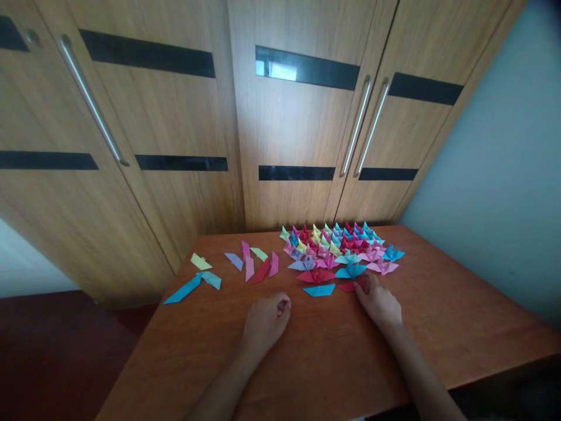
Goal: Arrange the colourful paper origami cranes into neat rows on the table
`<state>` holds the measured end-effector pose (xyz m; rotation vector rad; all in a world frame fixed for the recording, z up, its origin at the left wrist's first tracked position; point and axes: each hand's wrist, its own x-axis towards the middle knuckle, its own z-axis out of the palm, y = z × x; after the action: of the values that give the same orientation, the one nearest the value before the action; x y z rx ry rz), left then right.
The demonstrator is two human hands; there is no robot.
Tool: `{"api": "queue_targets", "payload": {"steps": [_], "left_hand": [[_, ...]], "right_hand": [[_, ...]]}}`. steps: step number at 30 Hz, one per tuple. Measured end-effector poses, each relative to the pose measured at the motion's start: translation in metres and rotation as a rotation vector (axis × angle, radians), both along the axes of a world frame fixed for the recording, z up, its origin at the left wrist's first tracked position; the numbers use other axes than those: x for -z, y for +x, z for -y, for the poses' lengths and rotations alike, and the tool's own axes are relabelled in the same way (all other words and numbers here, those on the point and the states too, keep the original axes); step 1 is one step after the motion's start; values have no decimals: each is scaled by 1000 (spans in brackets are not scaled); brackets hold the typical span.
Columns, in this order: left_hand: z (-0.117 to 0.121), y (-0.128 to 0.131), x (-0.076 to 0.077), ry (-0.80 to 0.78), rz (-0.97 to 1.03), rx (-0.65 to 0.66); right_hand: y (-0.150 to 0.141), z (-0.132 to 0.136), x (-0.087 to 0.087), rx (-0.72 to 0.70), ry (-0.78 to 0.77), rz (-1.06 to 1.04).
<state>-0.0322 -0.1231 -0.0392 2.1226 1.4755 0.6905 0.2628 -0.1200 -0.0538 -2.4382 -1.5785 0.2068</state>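
Note:
My left hand rests on the wooden table with its fingers curled in, and nothing shows in it. To its right, my right hand has its fingertips pinched at the end of a flat-folded red paper crane. Beside that lies a flat blue folded crane. Just beyond are spread-winged origami cranes, among them a red crane and a blue crane. Behind these, several rows of small colourful cranes stand close together.
Flat folded paper pieces lie on the left: a long blue piece, a pale yellow piece, a red piece and several others. Wooden cabinet doors rise behind the table. A pale wall stands to the right.

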Motion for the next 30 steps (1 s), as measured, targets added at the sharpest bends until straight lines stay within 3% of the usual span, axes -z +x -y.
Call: {"api": "queue_targets", "payload": {"steps": [13, 19, 21, 24, 30], "left_hand": [[0, 0, -1, 2, -15, 15], [0, -1, 0, -3, 4, 16], [0, -1, 1, 4, 15, 15], [-1, -1, 2, 11, 42, 25], [-6, -11, 2, 17, 180, 35]], "right_hand": [[-3, -1, 2, 39, 15, 22], [2, 4, 8, 51, 218, -99], [-3, 6, 7, -10, 337, -178], [-26, 8, 1, -210, 451, -336], [-94, 11, -4, -531, 432, -578]]}}
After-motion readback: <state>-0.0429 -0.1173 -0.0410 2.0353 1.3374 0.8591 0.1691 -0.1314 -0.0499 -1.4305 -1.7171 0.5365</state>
